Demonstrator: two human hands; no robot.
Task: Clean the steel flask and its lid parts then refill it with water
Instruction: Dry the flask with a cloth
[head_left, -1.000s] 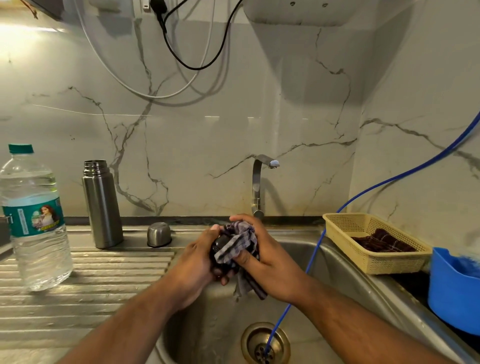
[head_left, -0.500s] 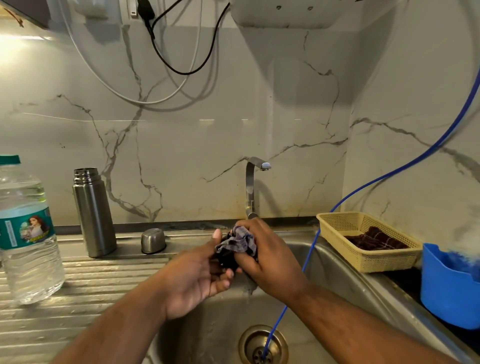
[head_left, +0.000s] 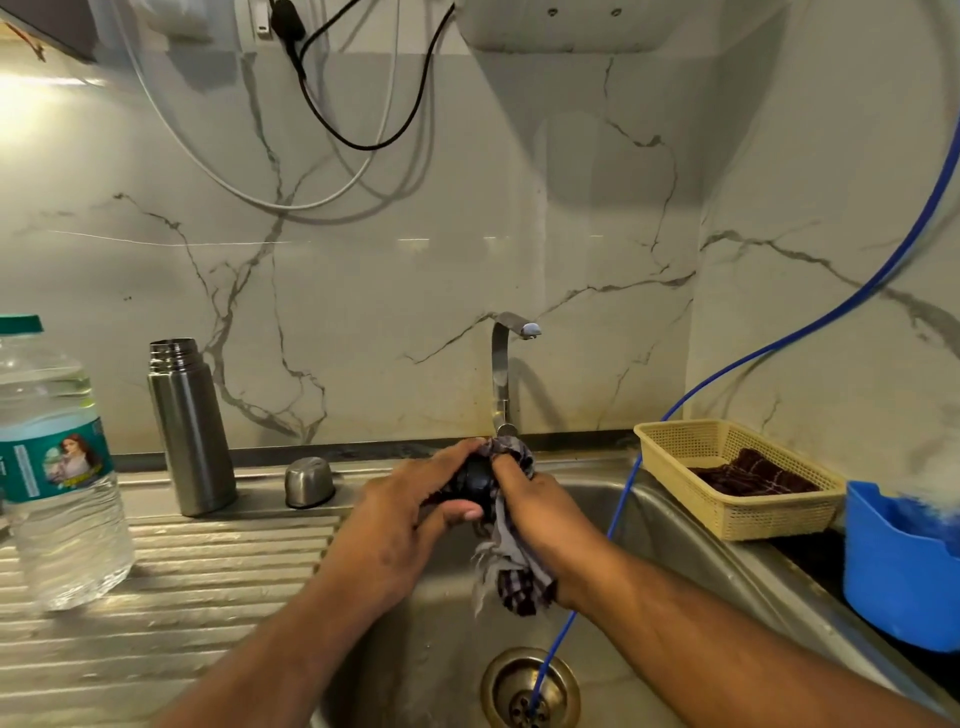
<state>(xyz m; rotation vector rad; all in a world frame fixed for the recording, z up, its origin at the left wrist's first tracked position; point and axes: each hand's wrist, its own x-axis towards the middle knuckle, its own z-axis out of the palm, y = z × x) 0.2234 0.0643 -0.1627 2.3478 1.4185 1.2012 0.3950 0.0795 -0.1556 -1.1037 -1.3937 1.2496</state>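
The steel flask stands upright and uncapped on the drainboard at the back left. Its domed steel cup lid sits upside down just to the right of it. Over the sink, my left hand grips a dark round stopper. My right hand holds a grey checked cloth against the stopper, with the cloth's tail hanging below my wrist. Most of the stopper is hidden by fingers and cloth.
A large plastic water bottle stands at the far left on the ribbed drainboard. The tap rises behind my hands. A blue hose runs into the sink drain. A yellow basket and blue tub sit right.
My hands have turned the stopper, so its dark round face shows between them. The cloth has shifted from on top of the stopper to hang below my right hand.
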